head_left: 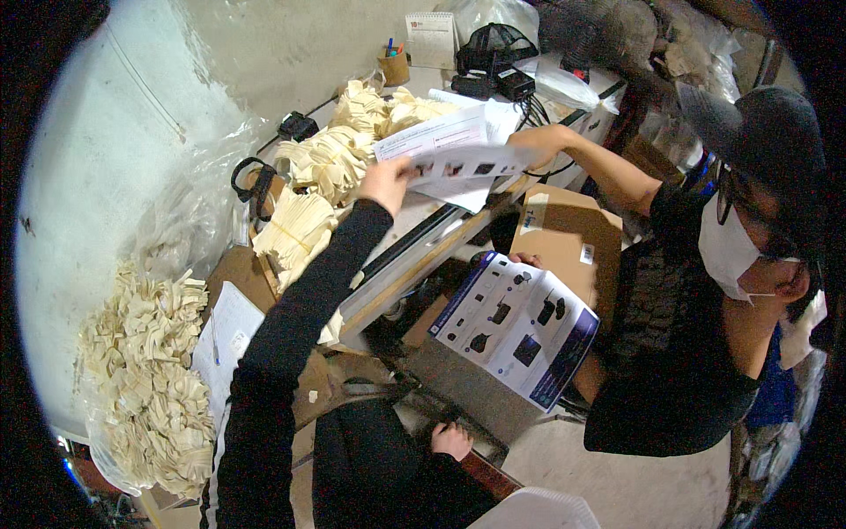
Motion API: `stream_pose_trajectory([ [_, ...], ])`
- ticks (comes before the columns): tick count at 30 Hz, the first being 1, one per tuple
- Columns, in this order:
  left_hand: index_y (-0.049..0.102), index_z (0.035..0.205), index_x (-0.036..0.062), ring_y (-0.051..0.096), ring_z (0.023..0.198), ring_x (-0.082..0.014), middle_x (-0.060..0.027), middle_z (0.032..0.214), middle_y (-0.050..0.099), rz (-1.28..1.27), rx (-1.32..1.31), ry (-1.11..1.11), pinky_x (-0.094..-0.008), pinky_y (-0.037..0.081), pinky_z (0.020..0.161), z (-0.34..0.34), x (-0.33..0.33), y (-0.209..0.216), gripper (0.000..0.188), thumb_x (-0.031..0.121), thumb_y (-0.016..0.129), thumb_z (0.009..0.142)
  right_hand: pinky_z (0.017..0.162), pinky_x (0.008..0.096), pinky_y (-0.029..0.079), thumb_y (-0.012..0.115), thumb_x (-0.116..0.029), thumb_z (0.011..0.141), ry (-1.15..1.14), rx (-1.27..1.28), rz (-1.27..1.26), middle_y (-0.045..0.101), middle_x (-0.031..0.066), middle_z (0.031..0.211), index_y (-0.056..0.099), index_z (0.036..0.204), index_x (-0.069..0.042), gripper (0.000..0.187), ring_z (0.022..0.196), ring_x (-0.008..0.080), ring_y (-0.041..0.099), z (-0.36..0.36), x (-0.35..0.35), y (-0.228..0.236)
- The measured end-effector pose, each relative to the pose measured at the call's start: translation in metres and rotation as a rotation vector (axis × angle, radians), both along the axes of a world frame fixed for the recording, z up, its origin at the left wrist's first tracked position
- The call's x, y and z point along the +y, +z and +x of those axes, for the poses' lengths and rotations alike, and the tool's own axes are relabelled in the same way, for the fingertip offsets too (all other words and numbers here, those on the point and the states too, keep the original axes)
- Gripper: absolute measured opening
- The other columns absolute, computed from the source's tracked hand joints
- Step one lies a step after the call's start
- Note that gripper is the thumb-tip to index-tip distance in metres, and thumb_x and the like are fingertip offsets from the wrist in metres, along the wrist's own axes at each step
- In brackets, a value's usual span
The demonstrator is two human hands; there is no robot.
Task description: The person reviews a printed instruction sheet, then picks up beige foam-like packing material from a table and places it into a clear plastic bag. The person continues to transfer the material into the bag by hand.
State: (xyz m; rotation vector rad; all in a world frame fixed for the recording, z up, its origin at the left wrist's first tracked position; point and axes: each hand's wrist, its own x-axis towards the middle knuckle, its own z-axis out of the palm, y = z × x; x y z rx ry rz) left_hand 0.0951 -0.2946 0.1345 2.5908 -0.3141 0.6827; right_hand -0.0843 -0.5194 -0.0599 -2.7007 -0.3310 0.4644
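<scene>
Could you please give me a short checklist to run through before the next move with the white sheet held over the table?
1. Left hand grips the white printed paper sheet: ok, its fingers pinch the near edge.
2. Co-worker's hand holds the sheet's far edge: ok.
3. Right hand is free: cannot tell; it rests low on a dark edge.
4. Blue-and-white printed leaflet is out of the way: ok, the co-worker's other hand holds it lower down.
5. Sheet is clear of the cream paper bundles: cannot tell.
</scene>
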Motion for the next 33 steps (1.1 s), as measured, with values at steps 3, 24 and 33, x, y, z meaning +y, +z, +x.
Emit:
stream_pose_trajectory([
  [3, 0.065, 0.090, 0.0025, 0.056, 0.061, -0.0206, -0.0114, 0.072, 0.063, -0.112, 0.181, 0.087, -0.0306, 0.045, 0.057, 0.041, 0.011, 0.029, 0.028, 0.025, 0.068, 0.075, 0.061, 0.0337, 0.042, 0.051, -0.028, 0.085, 0.341, -0.024, -0.003, 0.064, 0.0095, 0.080, 0.059, 0.100, -0.006, 0.028, 0.065, 0.0168, 0.054, 0.120, -0.036, 0.103],
  [24, 0.057, 0.101, -0.0027, 0.063, 0.077, -0.0151, -0.0140, 0.087, 0.065, -0.639, -0.105, -0.116, -0.0276, 0.048, 0.065, -0.031, 0.057, 0.107, 0.019, 0.009, 0.053, 0.087, 0.036, 0.0184, 0.035, 0.047, -0.020, 0.093, 0.779, 0.331, 0.867, 0.065, 0.0035, 0.077, 0.050, 0.091, -0.008, 0.012, 0.044, 0.0048, 0.046, 0.331, -0.079, 0.188],
  [33, 0.059, 0.103, 0.0031, 0.063, 0.079, -0.0272, -0.0142, 0.089, 0.064, 0.384, 0.030, -0.663, -0.0337, 0.048, 0.069, -0.107, 0.010, 0.197, 0.026, 0.017, 0.059, 0.082, 0.072, 0.0298, 0.046, 0.046, -0.017, 0.092, 0.845, 0.532, 0.321, 0.057, 0.0141, 0.108, 0.051, 0.108, 0.000, 0.025, 0.083, 0.0200, 0.055, 0.130, -0.067, 0.105],
])
